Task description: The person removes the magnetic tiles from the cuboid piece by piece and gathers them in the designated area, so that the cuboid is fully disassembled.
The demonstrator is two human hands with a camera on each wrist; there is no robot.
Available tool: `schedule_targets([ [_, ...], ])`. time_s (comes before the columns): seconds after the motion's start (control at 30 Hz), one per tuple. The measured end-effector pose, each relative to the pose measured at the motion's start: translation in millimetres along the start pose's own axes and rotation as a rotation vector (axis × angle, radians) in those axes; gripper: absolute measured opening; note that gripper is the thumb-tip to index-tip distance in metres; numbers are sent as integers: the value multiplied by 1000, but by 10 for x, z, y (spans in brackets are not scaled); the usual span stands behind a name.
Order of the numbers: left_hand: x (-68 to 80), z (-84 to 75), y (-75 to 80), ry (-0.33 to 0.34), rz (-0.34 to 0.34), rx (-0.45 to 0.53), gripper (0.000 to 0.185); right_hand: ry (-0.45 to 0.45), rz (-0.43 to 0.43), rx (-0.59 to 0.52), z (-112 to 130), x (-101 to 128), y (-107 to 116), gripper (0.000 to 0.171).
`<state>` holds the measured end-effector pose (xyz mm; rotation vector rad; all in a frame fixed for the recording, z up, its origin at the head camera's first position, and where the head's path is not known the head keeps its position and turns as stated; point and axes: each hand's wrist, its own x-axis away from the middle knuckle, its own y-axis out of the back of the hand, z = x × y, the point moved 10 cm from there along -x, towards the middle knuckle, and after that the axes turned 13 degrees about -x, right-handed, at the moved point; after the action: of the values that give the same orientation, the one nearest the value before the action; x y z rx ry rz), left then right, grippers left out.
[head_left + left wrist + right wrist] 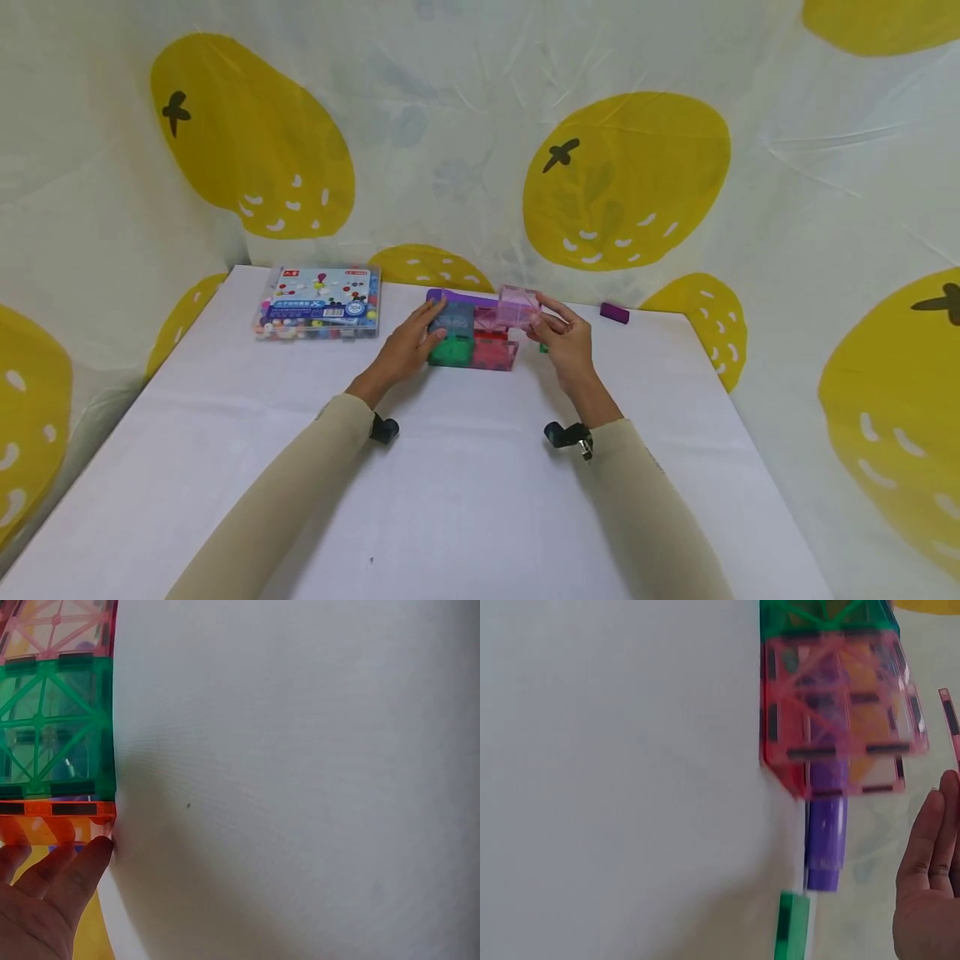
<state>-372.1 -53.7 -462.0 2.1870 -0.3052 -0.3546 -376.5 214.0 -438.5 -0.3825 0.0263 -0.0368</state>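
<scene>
A row of see-through magnetic tile boxes stands on the white table, with a green box (452,351), a red-pink box (493,355) and a blue-grey tile (454,318) showing. My left hand (405,346) rests against the row's left end. In the left wrist view its fingertips touch an orange tile (45,817) beside the green box. My right hand (568,342) pinches a pink magnetic tile piece (517,307), boxy in shape, between thumb and fingers. It is raised at the right end of the row. Only a pink tile edge (950,712) of it shows in the right wrist view.
Behind the row lies a purple tube (827,825), and a small green piece (792,926) is to its right. A dark purple block (615,312) sits near the back edge. A clear box of colourful beads (318,304) stands at the back left, before a patterned curtain.
</scene>
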Motion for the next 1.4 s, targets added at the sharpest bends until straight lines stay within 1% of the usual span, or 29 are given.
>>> schedule_targets([
  [0.07,3,1,-4,3,2,-1,61,-9,-17,17,65,-1,105,47],
  [0.17,2,2,-5,5,1,-9,62,-27,-55,58,132,-19,323,47],
  [0.37,1,11,-6,2,0,-6,62,-104,-145,169,207,-39,866,46],
  [0.47,-2,16,-11,-2,2,-2,62,-151,-183,205,224,-43,1115,45],
  [0.63,-9,31,-16,0,0,0,61,-218,-216,258,255,-45,1421,45],
  [0.83,-17,51,-36,9,9,-2,62,-231,-228,253,285,-61,1660,47],
  [0.9,-16,55,-40,15,14,-1,62,-253,-247,260,265,-66,1724,48],
  [1.07,-12,28,-39,13,20,2,62,-336,-317,341,166,-53,1923,45],
  [1.17,-13,18,-28,13,22,4,62,-336,-334,379,125,-69,2005,45],
  [1.23,-12,15,-11,16,19,15,62,-306,-335,440,132,-89,2034,45],
  [1.3,-13,16,9,15,17,29,63,-259,-337,560,175,-110,2053,44],
  [1.37,-9,27,27,19,16,61,63,-209,-339,690,234,-120,2033,44],
  [1.4,-9,41,29,24,21,79,63,-187,-344,739,263,-119,2009,44],
])
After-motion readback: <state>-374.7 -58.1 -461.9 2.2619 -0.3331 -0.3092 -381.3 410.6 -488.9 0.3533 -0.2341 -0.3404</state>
